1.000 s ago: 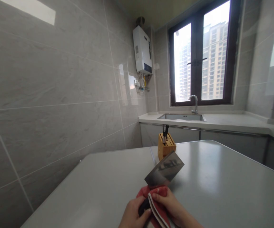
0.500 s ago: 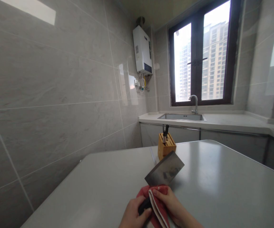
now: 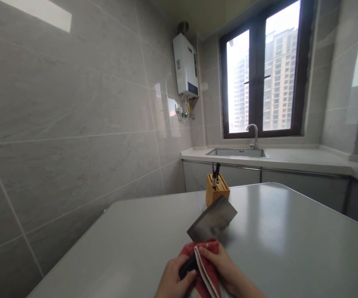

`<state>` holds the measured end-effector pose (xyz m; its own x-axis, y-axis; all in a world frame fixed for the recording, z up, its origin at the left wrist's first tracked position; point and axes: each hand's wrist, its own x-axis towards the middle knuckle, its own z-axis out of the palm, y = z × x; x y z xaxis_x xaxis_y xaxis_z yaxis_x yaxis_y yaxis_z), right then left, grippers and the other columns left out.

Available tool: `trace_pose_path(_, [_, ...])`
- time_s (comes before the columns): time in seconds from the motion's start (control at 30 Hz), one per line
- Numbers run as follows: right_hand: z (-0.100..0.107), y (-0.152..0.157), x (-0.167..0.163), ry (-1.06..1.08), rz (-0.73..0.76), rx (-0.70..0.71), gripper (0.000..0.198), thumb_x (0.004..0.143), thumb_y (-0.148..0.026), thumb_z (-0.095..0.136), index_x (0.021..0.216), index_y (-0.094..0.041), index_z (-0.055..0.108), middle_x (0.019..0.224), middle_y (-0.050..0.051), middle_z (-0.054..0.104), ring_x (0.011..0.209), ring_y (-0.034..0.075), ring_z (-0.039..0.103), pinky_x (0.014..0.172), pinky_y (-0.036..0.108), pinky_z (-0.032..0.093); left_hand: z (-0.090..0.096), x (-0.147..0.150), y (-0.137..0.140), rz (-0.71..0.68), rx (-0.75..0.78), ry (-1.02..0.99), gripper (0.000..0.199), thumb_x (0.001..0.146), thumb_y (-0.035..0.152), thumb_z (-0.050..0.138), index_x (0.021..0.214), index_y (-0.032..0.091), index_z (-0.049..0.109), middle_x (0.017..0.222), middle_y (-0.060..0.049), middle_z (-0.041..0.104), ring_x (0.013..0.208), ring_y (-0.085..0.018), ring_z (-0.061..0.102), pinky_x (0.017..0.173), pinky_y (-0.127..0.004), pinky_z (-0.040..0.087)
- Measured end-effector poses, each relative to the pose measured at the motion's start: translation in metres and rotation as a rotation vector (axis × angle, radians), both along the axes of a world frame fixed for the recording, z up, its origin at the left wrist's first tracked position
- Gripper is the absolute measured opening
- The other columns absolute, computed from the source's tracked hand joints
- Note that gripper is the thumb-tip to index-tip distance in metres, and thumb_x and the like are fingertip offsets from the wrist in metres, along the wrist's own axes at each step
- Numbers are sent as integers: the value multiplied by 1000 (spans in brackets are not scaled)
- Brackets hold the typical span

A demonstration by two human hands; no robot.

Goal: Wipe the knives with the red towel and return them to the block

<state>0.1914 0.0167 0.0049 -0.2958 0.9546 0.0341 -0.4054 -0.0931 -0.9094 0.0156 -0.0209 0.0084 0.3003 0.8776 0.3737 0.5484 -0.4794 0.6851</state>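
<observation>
A wide-bladed cleaver is held over the table, its blade pointing away from me and up to the right. My left hand is wrapped round its black handle. With my right hand I grip a folded red and white cloth, pressed around the handle near the blade's base. The cloth hides part of the handle and the lower edge of the blade. Just beyond the blade stands a wooden knife block with black-handled tools in its slots.
The white table spreads out on both sides of my hands. Behind it runs a counter with a sink and a faucet. A grey tiled wall rises at the left, and a water heater hangs near the corner.
The cleaver's blade has shifted slightly left and tilted a little. Both hands keep their hold on the handle and the cloth, and the knife block stays in place.
</observation>
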Motion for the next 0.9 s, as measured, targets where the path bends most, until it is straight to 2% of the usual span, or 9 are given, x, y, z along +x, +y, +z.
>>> trace_pose_path(0.2, [5,-1,0,24,5,5,38,66,-37,75,94,-15,61,91,8,72,84,25,67,83,40,50,1,-1,1,1,0,-41,41,83,51,49,93,16,69,81,-6,70,71,-20,61,67,-25,48])
trace_pose_path(0.43, [13,-4,-1,21,38,24,40,66,-39,74,97,-17,60,91,7,72,86,25,67,84,41,49,-10,-6,3,172,-3,-15,37,79,46,57,101,18,70,92,-8,71,85,-24,63,80,-31,49])
trace_pose_path(0.77, [10,-4,0,19,20,34,47,67,-38,74,105,-17,58,98,8,70,95,26,65,90,41,47,-3,-4,0,127,-2,-34,35,82,44,54,100,18,69,94,-6,72,85,-23,64,79,-29,49])
trace_pose_path(0.9, [10,-4,0,36,43,21,46,69,-36,72,108,-17,57,97,9,71,89,26,67,91,44,47,-7,-6,2,133,-8,-57,37,83,45,53,100,17,69,94,-7,71,86,-23,63,79,-29,49])
